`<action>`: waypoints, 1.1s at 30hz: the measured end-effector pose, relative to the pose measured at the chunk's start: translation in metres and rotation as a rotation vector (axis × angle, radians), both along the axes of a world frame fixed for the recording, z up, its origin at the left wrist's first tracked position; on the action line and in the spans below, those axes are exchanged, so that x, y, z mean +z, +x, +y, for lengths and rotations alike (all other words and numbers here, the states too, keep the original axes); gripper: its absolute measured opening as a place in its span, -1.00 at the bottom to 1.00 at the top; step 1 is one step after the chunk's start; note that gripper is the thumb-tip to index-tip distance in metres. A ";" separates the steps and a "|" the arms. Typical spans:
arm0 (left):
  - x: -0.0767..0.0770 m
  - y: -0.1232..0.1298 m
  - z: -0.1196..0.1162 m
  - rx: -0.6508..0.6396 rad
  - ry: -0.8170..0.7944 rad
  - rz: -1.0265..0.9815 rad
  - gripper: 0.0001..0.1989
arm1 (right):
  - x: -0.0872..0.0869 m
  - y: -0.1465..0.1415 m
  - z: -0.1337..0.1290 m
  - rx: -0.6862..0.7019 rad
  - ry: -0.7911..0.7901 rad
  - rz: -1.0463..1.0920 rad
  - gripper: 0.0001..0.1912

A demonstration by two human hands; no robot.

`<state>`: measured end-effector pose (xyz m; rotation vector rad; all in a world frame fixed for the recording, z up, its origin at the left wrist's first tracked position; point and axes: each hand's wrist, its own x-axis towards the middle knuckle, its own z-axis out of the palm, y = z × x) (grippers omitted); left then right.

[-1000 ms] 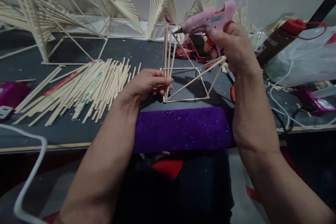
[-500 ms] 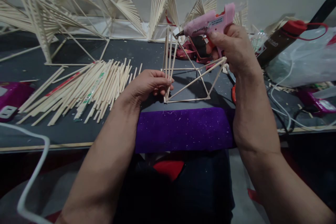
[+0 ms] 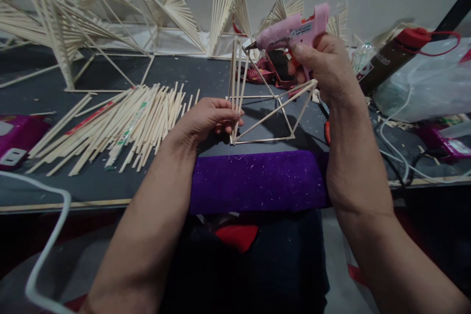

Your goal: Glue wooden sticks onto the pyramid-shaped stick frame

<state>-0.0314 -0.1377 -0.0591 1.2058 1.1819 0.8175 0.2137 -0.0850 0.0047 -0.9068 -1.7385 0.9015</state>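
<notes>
A small frame of thin wooden sticks stands on the dark table in front of me. My left hand pinches an upright wooden stick low down, at the frame's left side. In my right hand is a pink hot glue gun, gripped by its handle and pointing left. The gun's nozzle is at the top of the upright sticks; whether it touches them I cannot tell. Left of my left hand lies a loose pile of wooden sticks.
Finished-looking stick structures line the back by the wall. A purple cloth lies at the table's front edge. On the right are a dark bottle with a red cap, a plastic bag and white cables. A purple power strip sits at left.
Almost nothing differs. The glue gun's nozzle has shifted very slightly left at the stick tops; my left hand stays in place.
</notes>
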 end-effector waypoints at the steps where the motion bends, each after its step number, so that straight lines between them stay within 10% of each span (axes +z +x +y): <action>1: 0.000 0.000 0.000 0.004 -0.002 0.004 -0.84 | 0.000 0.000 0.000 -0.004 0.003 0.011 -0.65; 33: 0.001 0.000 -0.001 -0.006 -0.002 -0.013 -0.83 | -0.001 -0.001 0.002 0.041 -0.022 0.059 -0.71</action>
